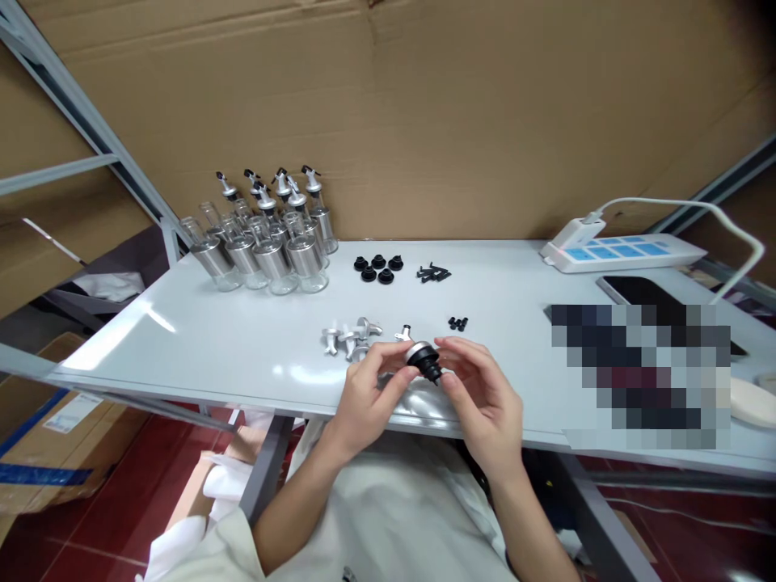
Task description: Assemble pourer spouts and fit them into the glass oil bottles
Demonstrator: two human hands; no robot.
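A pourer spout, with a silver collar and a ribbed black stopper, is held over the table's front edge. My left hand pinches its collar between thumb and fingers. My right hand curves round the other side, its fingertips at the collar and its thumb against the stopper's tip. The spout's nozzle points away from me and the stopper tilts toward me. Just left of my left hand lie several silver pourer tops. Beyond my hands is a small group of black caps.
Several glass bottles with steel sleeves stand at the back left, some with spouts fitted. Black ribbed stoppers and thin black pieces lie mid-table. At right are a power strip, a white cable and a dark phone.
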